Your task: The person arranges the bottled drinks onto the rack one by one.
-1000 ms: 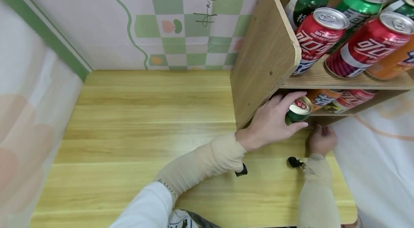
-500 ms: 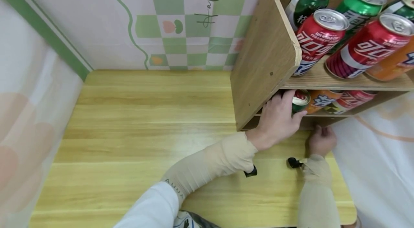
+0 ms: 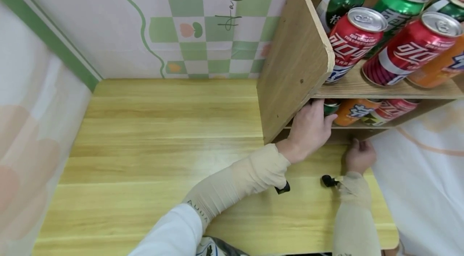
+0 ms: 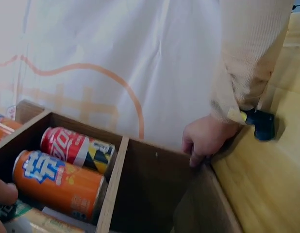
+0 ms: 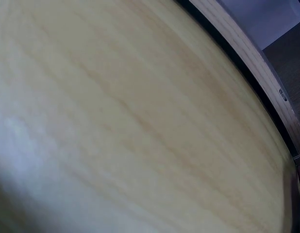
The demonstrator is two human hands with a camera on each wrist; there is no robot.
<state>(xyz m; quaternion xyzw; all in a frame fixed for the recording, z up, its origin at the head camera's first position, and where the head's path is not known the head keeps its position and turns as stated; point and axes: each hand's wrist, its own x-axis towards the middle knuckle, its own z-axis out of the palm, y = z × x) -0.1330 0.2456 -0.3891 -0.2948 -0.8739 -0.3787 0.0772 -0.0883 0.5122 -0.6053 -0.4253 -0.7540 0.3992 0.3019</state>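
In the head view my left hand [image 3: 308,132] reaches into the middle level of a wooden shelf [image 3: 286,74]. Its thumb and fingers hold a dark green drink can [image 3: 330,107], mostly hidden by the hand and the board above. Right beside that can, an orange can [image 3: 355,111] and a red can [image 3: 396,109] lie on the same level; the left wrist view shows the orange can [image 4: 58,182] close to my thumb [image 4: 5,193]. My right hand [image 3: 360,157], fingers curled, grips the shelf's lower right corner, which the left wrist view also shows.
On the shelf's top level stand several cans, among them a red can [image 3: 357,40] and a bright green can [image 3: 402,8]. The bottom compartment [image 4: 145,194] lies below the middle board. A wooden table [image 3: 163,147] extends left to a patterned wall cloth [image 3: 203,26].
My left hand has pushed the dark green can deeper into the middle level, beside the orange can, so less of its top shows. My right hand stays at the shelf's corner.
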